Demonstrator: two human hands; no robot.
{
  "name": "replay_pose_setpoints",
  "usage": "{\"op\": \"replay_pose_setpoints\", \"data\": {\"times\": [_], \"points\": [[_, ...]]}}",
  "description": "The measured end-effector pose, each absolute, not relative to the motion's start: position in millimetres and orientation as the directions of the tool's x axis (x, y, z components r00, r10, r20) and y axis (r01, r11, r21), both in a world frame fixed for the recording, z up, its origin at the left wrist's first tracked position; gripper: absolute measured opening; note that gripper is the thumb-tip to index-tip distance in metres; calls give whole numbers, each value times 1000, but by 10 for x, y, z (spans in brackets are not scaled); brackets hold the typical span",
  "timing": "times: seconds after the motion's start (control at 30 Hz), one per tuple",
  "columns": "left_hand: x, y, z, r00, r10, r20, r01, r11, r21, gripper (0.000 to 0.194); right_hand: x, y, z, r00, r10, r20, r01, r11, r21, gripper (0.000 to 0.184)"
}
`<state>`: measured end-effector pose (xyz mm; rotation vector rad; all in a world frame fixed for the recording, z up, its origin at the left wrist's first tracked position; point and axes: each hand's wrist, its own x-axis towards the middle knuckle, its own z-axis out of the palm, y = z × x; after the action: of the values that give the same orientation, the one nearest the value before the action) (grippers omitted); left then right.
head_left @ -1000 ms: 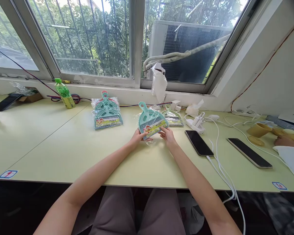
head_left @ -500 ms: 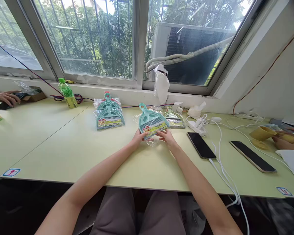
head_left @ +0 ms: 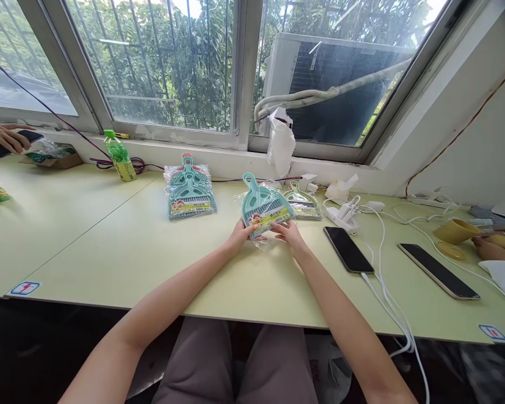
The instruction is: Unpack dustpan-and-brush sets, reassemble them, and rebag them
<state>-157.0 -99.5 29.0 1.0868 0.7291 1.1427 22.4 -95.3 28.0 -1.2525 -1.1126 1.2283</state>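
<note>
Between my two hands is a teal dustpan and brush set (head_left: 264,209) in clear plastic wrap, with a yellow label across its bristles. My left hand (head_left: 241,235) grips its lower left edge, the thumb over the front. On its lower right edge, my right hand (head_left: 289,234) is closed with the thumb at the label. To the left lie stacked wrapped dustpan sets (head_left: 192,196), teal ones in front and a bit of red behind. A light green wrapped dustpan set (head_left: 303,204) lies just behind to the right, partly covered by the held one.
A green bottle (head_left: 120,156) stands by the window sill. On the right are a black phone (head_left: 348,249) with a white cable, a power strip (head_left: 341,217), another phone (head_left: 437,270) and a yellow cup (head_left: 457,231). Other people's hands show at both side edges.
My hands keep the same hold on the dustpan set. The view has shifted slightly. At the far left, another person's hand has raised a dark phone off the table.
</note>
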Motion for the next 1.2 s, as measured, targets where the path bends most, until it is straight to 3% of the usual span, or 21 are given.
{"op": "replay_pose_setpoints", "data": {"times": [0.27,0.43,0.53,0.6,0.63,0.73,0.83,0.93,1.2], "points": [[-1545,-946,217,271,960,66,-338,31,941,45,256,-905,273,69,991,-113,-34,-111,-993,30],[-1607,-826,215,188,982,5,-345,61,937,45,527,-849,305,51,985,-167,149,-173,-974,34],[-1709,-708,224,111,993,-40,-374,79,924,44,659,-828,286,292,956,40,366,-73,-928,37],[-1788,-636,225,79,994,-77,-403,102,909,46,682,-819,259,369,894,253,522,25,-853,27],[-1826,-606,224,67,992,-103,-417,121,901,47,674,-817,245,338,873,351,591,94,-801,28],[-1911,-549,213,97,978,-183,-448,207,869,47,607,-816,215,76,846,528,696,334,-635,57],[-1951,-545,210,206,951,-231,-465,303,832,41,550,-821,223,-103,825,555,678,467,-568,44],[-1973,-574,228,290,923,-254,-439,364,821,37,552,-831,268,-91,806,585,631,501,-593,23],[-2092,-571,308,416,860,-296,-315,441,840,28,498,-866,342,-27,761,648,588,537,-605,19]]}}
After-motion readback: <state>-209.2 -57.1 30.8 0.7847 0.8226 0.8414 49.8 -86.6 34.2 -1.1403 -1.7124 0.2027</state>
